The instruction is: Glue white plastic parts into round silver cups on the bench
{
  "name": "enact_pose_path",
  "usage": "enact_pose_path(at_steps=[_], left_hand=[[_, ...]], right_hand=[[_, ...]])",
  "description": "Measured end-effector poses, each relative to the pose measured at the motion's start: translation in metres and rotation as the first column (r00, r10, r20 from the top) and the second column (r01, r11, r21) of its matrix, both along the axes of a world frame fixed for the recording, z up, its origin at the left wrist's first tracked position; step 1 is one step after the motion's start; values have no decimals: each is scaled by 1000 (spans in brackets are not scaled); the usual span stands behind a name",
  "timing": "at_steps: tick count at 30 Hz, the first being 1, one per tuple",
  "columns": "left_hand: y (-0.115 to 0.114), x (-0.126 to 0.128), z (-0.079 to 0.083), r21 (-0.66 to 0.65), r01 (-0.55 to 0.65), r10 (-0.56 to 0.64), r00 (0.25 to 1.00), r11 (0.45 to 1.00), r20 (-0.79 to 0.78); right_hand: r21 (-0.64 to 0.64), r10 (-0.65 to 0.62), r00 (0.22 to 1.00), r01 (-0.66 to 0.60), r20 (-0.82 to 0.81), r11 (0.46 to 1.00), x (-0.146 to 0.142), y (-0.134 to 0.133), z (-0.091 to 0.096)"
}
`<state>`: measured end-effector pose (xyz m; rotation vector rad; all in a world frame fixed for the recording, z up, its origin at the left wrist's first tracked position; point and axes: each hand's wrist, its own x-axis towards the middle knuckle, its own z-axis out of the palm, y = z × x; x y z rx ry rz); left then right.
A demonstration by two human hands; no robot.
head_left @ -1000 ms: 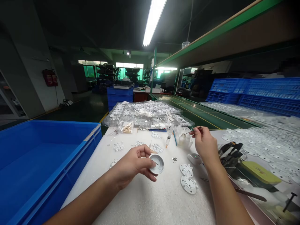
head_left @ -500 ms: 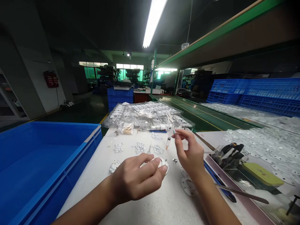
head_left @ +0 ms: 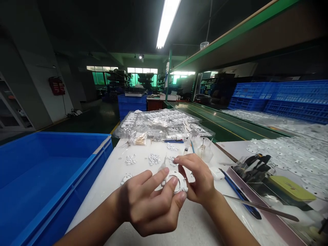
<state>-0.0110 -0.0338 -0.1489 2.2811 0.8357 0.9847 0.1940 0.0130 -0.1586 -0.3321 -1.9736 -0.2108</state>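
My left hand [head_left: 153, 201] grips a round white plastic part [head_left: 182, 181] with a ring-shaped opening, thumb and fingers around its rim. Just right of that part, my right hand [head_left: 200, 176] has its index finger stretched over a pile of small white pieces [head_left: 171, 161]; finger and thumb are apart, and I see nothing between them. A clear pointed nozzle [head_left: 164, 162] stands behind my left hand. Farther back are a syringe [head_left: 186, 149] and a thin blue stick [head_left: 192, 147]. Another white ring part [head_left: 126, 179] lies left of my left hand.
More piles of small white pieces [head_left: 154, 159] dot the white table. Cotton swabs [head_left: 140, 139] and bagged trays of white parts [head_left: 164, 119] are behind. A blue bin [head_left: 58, 150] borders the left; a tool tray [head_left: 232, 172] and tweezers [head_left: 266, 206] are on the right.
My right hand has come down and left from beside the syringe and blue stick to the round part. My left hand has tilted the round part, and more of its ring shows.
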Motion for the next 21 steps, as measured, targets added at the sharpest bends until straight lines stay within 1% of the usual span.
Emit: enact_pose_path(at_steps=[3, 7, 9, 14, 18, 21], left_hand=[[2, 0, -1, -34, 13, -12, 1000, 999, 19], [3, -1, -2, -129, 25, -19, 999, 991, 49], [3, -1, -2, -142, 33, -27, 999, 989, 45], [1, 1, -1, -37, -9, 9, 1000, 999, -14], [0, 0, -3, 38, -17, 18, 999, 999, -29], [1, 0, -7, 144, -14, 25, 997, 990, -75]], right_hand=[[34, 5, 1000, -6, 22, 999, -1, 0, 0], [70, -6, 999, 3, 45, 998, -1, 0, -1], [95, -4, 999, -1, 49, 995, -2, 0, -2], [172, -2, 1000, -3, 28, 985, -2, -3, -1], [237, -13, 998, -1, 58, 972, -1, -6, 1], [281, -38, 996, 16, 75, 959, -1, -8, 4]])
